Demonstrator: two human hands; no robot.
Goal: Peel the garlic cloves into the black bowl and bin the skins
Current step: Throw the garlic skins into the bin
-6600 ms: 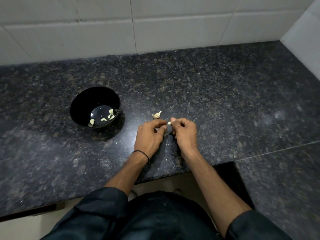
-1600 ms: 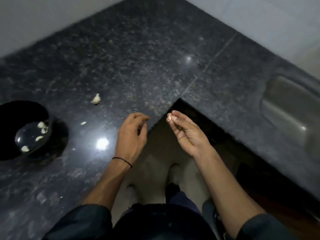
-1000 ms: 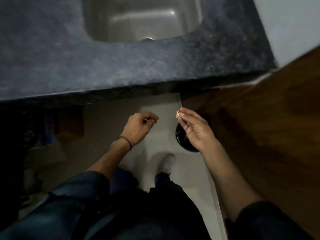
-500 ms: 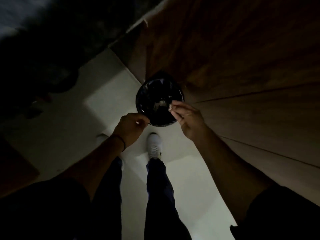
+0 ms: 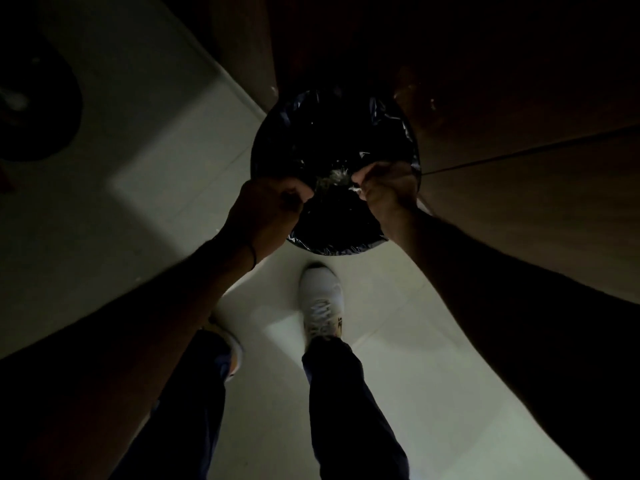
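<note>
Though dim, shoe near bin

Both arms reach forward and down, forearms bare, converging toward the centre of view; left hand back-up, fingers curled into a loose fist, thumb against forefinger, anything inside hidden; right hand near it at about the same height, wrist bent down, fingers curled, thumb and fingertips pinching a small pale scrap; hands not touching; light is low, finer finger detail hard to read
</note>
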